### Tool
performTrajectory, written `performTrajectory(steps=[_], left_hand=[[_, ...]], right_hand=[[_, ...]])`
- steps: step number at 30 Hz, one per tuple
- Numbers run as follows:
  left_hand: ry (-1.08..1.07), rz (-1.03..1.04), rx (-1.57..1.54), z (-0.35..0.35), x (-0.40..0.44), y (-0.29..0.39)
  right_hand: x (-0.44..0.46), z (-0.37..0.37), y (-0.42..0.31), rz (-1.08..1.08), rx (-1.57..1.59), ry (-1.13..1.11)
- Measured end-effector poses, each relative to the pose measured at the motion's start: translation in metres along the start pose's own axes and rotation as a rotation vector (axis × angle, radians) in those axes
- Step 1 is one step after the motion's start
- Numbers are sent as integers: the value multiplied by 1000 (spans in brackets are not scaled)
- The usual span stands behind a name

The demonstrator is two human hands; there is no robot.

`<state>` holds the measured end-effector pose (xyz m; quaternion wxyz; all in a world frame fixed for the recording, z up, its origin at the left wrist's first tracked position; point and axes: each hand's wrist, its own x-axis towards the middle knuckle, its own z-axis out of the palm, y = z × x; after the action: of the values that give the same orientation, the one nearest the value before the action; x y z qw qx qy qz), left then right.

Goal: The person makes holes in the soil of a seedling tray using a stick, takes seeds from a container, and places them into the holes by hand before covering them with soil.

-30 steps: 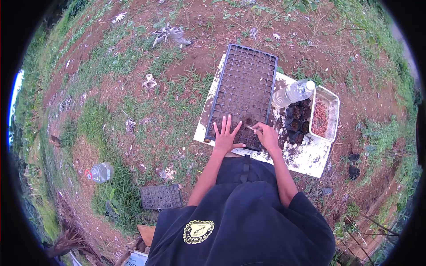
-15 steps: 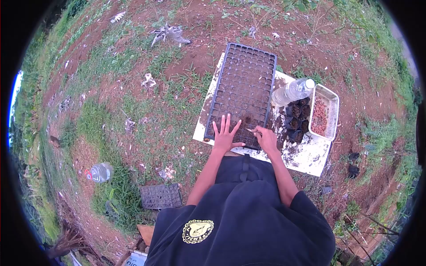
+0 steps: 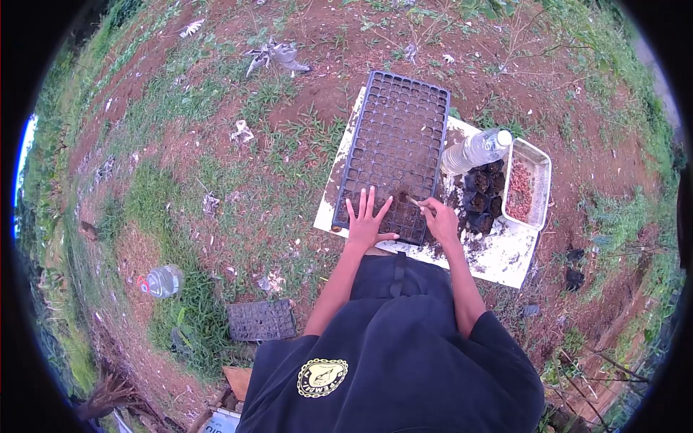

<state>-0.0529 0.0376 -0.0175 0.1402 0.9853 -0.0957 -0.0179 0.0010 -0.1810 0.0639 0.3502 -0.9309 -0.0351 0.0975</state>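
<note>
A black seedling tray [image 3: 395, 137] with many soil-filled cells lies lengthwise in front of me. My left hand [image 3: 367, 222] rests flat with fingers spread over its near left part. Over the near right cells, my right hand [image 3: 439, 221] pinches a small thin stick [image 3: 414, 201], its tip pointing left at the soil. A darker patch of soil [image 3: 404, 195] shows just by the tip. The lower end of the stick is hidden by my fingers.
The tray sits on a white board [image 3: 498, 258] strewn with soil. To its right stand a clear plastic bottle [image 3: 473, 151], several black soil-filled pots [image 3: 479, 201] and a white basket [image 3: 543, 189] of reddish seeds. A smaller tray [image 3: 260, 320] and a jug [image 3: 165, 281] are on the grass.
My right hand has shifted slightly right and up with the stick, whose tip is now nearer the dark soil patch. My left hand has stayed in place.
</note>
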Motion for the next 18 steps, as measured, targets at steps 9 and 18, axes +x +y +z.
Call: performTrajectory(steps=[9,18], left_hand=[[-6,7,3,-3,0,2],[8,8,17,-1,-1,2]], right_hand=[[50,-8,-16,-205,-571,-133],[41,33,-25,-294,-698,-87]])
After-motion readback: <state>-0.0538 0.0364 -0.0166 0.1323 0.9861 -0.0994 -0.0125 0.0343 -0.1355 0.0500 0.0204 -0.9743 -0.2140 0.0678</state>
